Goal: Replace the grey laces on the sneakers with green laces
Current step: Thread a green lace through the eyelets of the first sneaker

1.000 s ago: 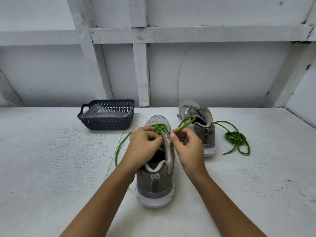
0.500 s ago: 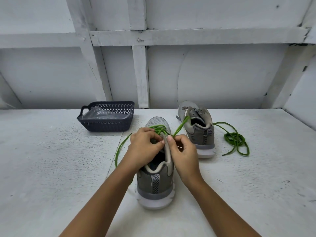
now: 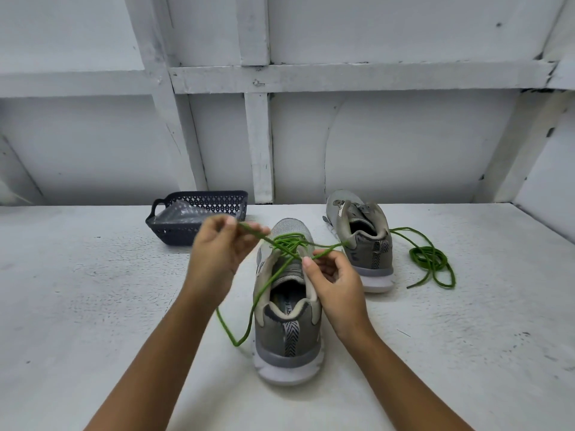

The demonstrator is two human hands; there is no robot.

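**Head view.** Since the earlier frame the hands have parted. The left hand [image 3: 217, 253] has risen up and to the left, off the eyelets. The right hand [image 3: 336, 281] has stayed low at the right side of the collar. The green lace [image 3: 289, 244] now crosses above the tongue of the near sneaker [image 3: 287, 325].

**State of the hands.** The left hand pinches one strand between thumb and fingertips, with the other fingers curled. The right hand pinches the other strand in the same way; that strand's free end points toward the far sneaker [image 3: 364, 241].

**Position.** The near sneaker stands on the table [image 3: 93, 306] with its heel toward the person and its long axis running straight away. A slack loop of lace trails on the table at its left side.

**Governing relation.** The crossing lies between the hands, just beside the right fingertips and well below and to the right of the left hand. The two strands run across the sneaker's axis, so drawing them apart should seat the crossing. Which eyelets remain free cannot be told.

**Other items.** A coiled lace [image 3: 429, 259] lies to the right of the far sneaker. A basket [image 3: 199, 209] stands behind the left hand.
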